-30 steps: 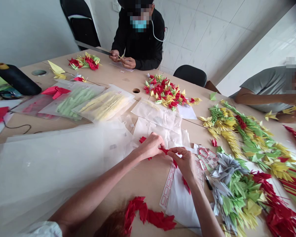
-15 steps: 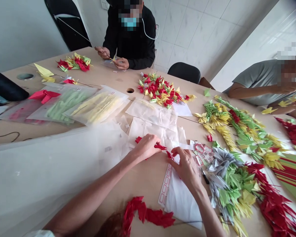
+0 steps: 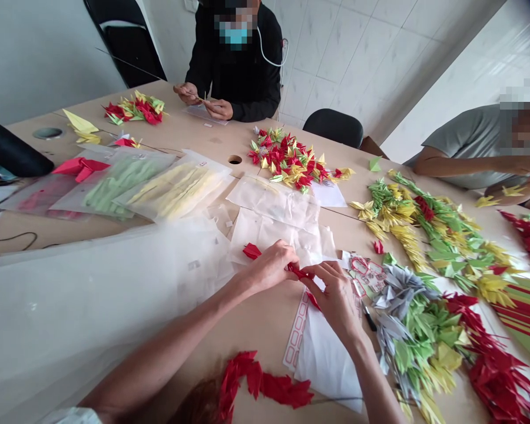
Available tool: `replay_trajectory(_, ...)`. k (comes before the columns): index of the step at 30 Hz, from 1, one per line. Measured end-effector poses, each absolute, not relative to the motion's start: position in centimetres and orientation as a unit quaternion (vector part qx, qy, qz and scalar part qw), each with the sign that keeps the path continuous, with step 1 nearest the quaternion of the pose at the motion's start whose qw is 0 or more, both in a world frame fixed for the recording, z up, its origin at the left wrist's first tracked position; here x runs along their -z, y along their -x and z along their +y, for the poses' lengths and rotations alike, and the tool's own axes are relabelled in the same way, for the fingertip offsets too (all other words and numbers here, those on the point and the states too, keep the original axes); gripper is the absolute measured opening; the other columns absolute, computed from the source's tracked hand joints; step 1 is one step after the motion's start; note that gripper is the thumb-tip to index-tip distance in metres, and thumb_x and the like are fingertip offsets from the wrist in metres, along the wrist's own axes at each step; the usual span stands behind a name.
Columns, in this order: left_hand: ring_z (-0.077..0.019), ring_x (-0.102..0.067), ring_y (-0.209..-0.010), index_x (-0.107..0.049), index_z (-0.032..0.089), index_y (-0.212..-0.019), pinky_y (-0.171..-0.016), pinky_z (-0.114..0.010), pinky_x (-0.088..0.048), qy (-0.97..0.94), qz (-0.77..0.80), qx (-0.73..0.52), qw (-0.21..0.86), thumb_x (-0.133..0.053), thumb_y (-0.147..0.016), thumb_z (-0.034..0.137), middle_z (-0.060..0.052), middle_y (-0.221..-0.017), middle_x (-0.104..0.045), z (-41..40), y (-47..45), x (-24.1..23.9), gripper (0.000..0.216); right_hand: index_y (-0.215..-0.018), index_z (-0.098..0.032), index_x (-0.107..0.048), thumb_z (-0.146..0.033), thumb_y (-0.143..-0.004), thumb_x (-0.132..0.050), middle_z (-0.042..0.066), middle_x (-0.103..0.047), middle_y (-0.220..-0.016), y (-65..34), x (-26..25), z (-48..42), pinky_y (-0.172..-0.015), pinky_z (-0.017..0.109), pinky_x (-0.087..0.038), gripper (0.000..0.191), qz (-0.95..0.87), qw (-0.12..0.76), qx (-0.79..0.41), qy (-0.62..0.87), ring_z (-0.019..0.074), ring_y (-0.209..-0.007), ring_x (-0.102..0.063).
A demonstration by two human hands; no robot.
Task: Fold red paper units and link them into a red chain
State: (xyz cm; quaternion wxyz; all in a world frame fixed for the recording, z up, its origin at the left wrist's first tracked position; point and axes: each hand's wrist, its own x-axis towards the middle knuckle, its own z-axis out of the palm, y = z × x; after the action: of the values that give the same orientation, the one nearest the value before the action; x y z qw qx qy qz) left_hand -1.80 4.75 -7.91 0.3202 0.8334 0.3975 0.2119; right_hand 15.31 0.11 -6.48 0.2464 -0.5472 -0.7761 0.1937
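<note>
Over the middle of the table, my left hand is closed on a red folded paper crane. My right hand pinches red folded paper at the same spot, so the fingertips of both hands nearly meet. Whether this is one piece or two pressed together is hidden by the fingers. Another red folded piece shows beyond my left wrist, and a red tip sticks out below my right fingers. Nearer to me, a chain of red folded paper lies on the table, with a dark thin line running from its right end.
Plastic bags of yellow strips and green strips lie left, behind large translucent sheets. Heaps of green and grey cranes and red cranes lie right. A black-handled tool is near my right wrist. Two co-workers sit across.
My two hands have come together. The red pieces held apart before now meet between my fingertips. The co-worker across has shifted their hands slightly.
</note>
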Motion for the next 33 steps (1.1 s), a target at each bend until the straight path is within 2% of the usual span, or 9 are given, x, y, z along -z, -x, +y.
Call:
replay_trajectory(4,-0.0176,-0.055,-0.085,-0.069,0.016,-0.066,-0.074,-0.024,-0.041,-0.822,0.406,-0.209,0.339,-0.063,-0.074,0.01,-0.003,-0.074,-0.066,5.0,2.1,7.8,0.011,-0.083,-0.025,-0.069,-0.034,-0.083,-0.06,0.003,-0.067,-0.079,-15.4,6.7,0.2,-0.074,0.033,-0.041,0.013,-0.765,0.257,-0.213,0.551,0.0222,-0.085,-0.052)
replay_trajectory(10,-0.0139,-0.058,-0.077,-0.069,0.016,-0.057,-0.064,-0.019,-0.041,-0.823,0.368,-0.184,0.392,-0.07,-0.066,0.012,0.0,-0.064,-0.062,5.2,2.6,7.1,0.009,-0.073,-0.026,-0.071,-0.032,-0.082,-0.061,0.001,-0.068,-0.074,-15.5,7.1,0.5,-0.077,0.032,-0.041,0.015,-0.768,0.265,-0.25,0.527,0.0213,-0.084,-0.052)
replay_trajectory(13,-0.0129,-0.058,-0.07,-0.069,0.016,-0.061,-0.06,-0.019,-0.04,-0.817,0.381,-0.179,0.394,-0.067,-0.068,0.012,0.001,-0.067,-0.064,5.1,2.7,7.2,0.008,-0.073,-0.026,-0.072,-0.033,-0.083,-0.06,0.002,-0.068,-0.074,-15.5,7.2,0.5,-0.077,0.033,-0.041,0.016,-0.76,0.273,-0.245,0.536,0.0212,-0.083,-0.052)
replay_trajectory(17,-0.0144,-0.059,-0.075,-0.071,0.017,-0.07,-0.065,-0.02,-0.041,-0.812,0.403,-0.183,0.381,-0.06,-0.072,0.013,-0.001,-0.074,-0.068,5.1,2.5,7.4,0.012,-0.075,-0.026,-0.072,-0.033,-0.084,-0.059,0.003,-0.068,-0.075,-15.5,7.2,0.5,-0.076,0.033,-0.042,0.017,-0.756,0.278,-0.245,0.539,0.0215,-0.083,-0.052)
replay_trajectory(22,-0.013,-0.058,-0.074,-0.069,0.017,-0.063,-0.065,-0.019,-0.04,-0.826,0.392,-0.176,0.364,-0.061,-0.068,0.008,0.0,-0.072,-0.067,5.0,2.3,7.2,0.013,-0.073,-0.026,-0.072,-0.033,-0.082,-0.061,0.002,-0.068,-0.074,-15.6,7.7,0.7,-0.077,0.033,-0.042,0.015,-0.753,0.282,-0.26,0.534,0.0213,-0.083,-0.052)
replay_trajectory(29,-0.0154,-0.058,-0.075,-0.068,0.017,-0.065,-0.067,-0.022,-0.041,-0.832,0.42,-0.173,0.319,-0.059,-0.071,0.013,-0.002,-0.069,-0.067,4.7,2.0,7.4,0.012,-0.074,-0.024,-0.07,-0.034,-0.083,-0.059,0.003,-0.066,-0.073,-15.1,7.7,0.6,-0.074,0.031,-0.042,0.017,-0.746,0.285,-0.242,0.551,0.021,-0.083,-0.053)
replay_trajectory(33,-0.0179,-0.057,-0.078,-0.065,0.016,-0.061,-0.07,-0.025,-0.041,-0.831,0.443,-0.17,0.291,-0.058,-0.072,0.01,-0.003,-0.067,-0.064,4.6,2.1,7.6,0.015,-0.097,-0.024,-0.067,-0.035,-0.084,-0.056,0.004,-0.068,-0.089,-16.5,7.5,0.6,-0.077,0.032,-0.043,0.02,-0.742,0.274,-0.241,0.563,0.0217,-0.089,-0.056)
